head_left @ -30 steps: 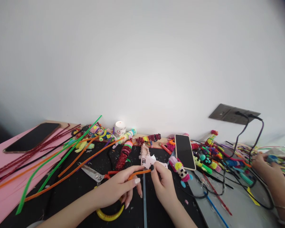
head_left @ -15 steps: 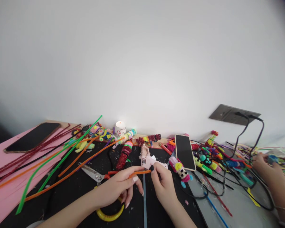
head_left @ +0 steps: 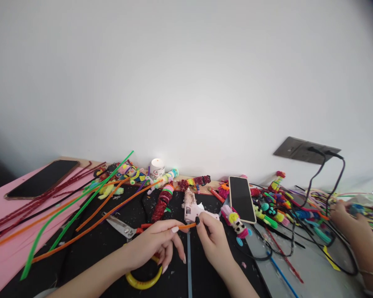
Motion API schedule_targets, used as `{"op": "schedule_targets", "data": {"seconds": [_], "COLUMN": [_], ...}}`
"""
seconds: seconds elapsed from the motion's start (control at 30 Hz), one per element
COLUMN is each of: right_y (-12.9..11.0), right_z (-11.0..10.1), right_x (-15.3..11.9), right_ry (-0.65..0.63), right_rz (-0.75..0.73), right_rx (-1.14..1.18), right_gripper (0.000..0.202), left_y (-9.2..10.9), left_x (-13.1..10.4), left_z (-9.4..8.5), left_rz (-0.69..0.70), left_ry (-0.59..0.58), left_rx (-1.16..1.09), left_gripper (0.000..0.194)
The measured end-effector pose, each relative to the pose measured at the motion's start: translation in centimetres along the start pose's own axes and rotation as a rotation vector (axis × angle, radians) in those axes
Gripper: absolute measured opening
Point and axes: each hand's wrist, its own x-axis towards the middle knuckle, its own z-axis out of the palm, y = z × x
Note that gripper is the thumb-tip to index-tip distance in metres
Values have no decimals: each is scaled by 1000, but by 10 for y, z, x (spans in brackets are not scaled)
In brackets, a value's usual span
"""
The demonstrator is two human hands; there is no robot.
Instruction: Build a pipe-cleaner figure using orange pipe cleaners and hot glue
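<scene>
Between my two hands runs a short orange pipe cleaner (head_left: 187,226), held level above the black mat. My left hand (head_left: 157,244) pinches it between thumb and index finger, the other fingers hanging loosely curled. At its right end, my right hand (head_left: 211,236) grips it with thumb and fingertips. Under my left hand lie scissors (head_left: 144,282) with yellow-and-red handles, their blades pointing to the upper left. Just beyond my hands a pale pink glue gun (head_left: 192,210) rests on the mat. A dark red wrapped pipe-cleaner figure (head_left: 163,203) lies left of it.
Long pipe cleaners (head_left: 65,215) in green, orange and red spread over pink sheets (head_left: 6,265) at left, beside a dark phone (head_left: 43,179). A white phone (head_left: 241,199) leans at right. Cables hang from a wall socket (head_left: 304,150). Another person's hand (head_left: 349,221) works among craft pieces.
My left hand has slid slightly right along the orange pipe cleaner, and my right hand has shifted slightly left. Less of the strip shows between them.
</scene>
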Motion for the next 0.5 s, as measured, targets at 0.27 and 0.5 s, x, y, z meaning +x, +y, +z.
{"op": "schedule_targets", "data": {"seconds": [0.27, 0.5], "right_y": [3, 3], "right_z": [0, 0], "right_x": [1, 2], "right_ry": [-16, -55], "right_rz": [70, 132], "right_rx": [96, 247], "right_gripper": [31, 33], "left_y": [5, 9], "left_x": [-2, -4], "left_z": [3, 4], "left_rz": [-22, -25], "left_ry": [-1, 9], "left_rx": [-1, 35], "left_gripper": [29, 29]}}
